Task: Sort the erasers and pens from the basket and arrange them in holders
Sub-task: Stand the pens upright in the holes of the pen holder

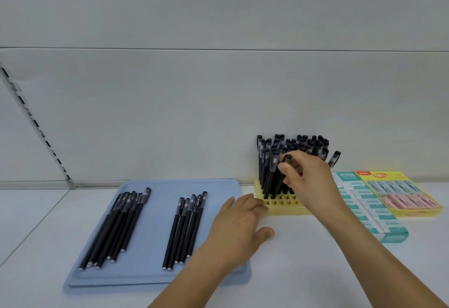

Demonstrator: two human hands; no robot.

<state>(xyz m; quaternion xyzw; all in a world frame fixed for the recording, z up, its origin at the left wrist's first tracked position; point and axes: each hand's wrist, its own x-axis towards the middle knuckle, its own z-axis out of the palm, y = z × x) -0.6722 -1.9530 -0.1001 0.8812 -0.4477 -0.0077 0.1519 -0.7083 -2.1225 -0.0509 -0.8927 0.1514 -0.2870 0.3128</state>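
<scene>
Black pen (284,170) upright over the yellow holder (281,206), pinched near its cap by the right hand (306,176), left hand (239,225) flat with straight fingers touching the holder's front corner, pen groups (116,225) lying on the blue tray (155,276), eraser boxes (371,210) just right of the holder.

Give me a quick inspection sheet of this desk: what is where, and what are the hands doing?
Surface: white shelf, bare in front.
Job's things: two bunches of black pens lying on blue tray; yellow pen holder mostly filled with upright pens, front holes empty; erasers in teal box, more in yellow box.
Clutter: nothing seen.
Hands: right hand pinches a pen at the holder; left hand rests flat against the holder.
Cables: nothing seen.
Surroundings: grey back panel, slotted shelf rail.
</scene>
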